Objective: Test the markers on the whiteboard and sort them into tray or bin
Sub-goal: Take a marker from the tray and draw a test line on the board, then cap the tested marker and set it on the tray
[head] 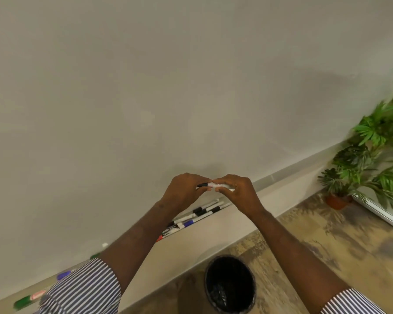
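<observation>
Whiteboard (145,98) fills the background, with spare markers (197,215) lying in its tray (268,180). Left hand (183,191) pinches the black cap (203,184); right hand (235,189) grips the white marker (222,186) barrel, held level before the board. Bin (230,283) stands on the floor below.

Two hands (185,189) (235,189), one held marker (213,185), one bin (230,284), one potted plant (359,159), several markers (197,215) in the tray
</observation>
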`<act>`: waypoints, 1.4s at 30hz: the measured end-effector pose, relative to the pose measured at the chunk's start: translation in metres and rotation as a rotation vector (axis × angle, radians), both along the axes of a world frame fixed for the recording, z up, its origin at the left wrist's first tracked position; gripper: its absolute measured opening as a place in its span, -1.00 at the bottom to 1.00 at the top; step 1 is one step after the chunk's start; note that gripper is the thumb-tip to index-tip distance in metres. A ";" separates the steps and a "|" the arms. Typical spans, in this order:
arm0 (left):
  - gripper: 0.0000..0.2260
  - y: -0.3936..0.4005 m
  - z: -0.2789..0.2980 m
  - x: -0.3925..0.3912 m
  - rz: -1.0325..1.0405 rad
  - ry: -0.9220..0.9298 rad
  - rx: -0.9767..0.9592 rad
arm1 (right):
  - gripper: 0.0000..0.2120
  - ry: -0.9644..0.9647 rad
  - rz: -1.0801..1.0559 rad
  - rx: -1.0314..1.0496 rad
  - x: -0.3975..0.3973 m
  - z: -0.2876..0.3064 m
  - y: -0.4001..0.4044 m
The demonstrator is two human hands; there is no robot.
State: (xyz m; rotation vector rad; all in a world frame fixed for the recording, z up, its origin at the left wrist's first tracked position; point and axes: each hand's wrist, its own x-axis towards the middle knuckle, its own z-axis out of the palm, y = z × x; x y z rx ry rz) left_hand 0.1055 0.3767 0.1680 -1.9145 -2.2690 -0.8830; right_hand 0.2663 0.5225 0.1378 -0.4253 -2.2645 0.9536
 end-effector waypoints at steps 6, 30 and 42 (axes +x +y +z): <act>-0.70 0.044 -0.054 0.027 -0.053 -0.056 -0.111 | -0.79 -0.073 -0.074 -0.092 0.034 -0.059 0.028; -0.52 0.106 -0.189 0.056 -0.086 -0.172 -0.086 | -0.60 -0.275 -0.186 -0.088 0.068 -0.154 0.076; -0.51 0.036 -0.183 0.007 0.137 -0.190 0.022 | -0.49 -0.278 -0.112 0.004 0.004 -0.142 0.038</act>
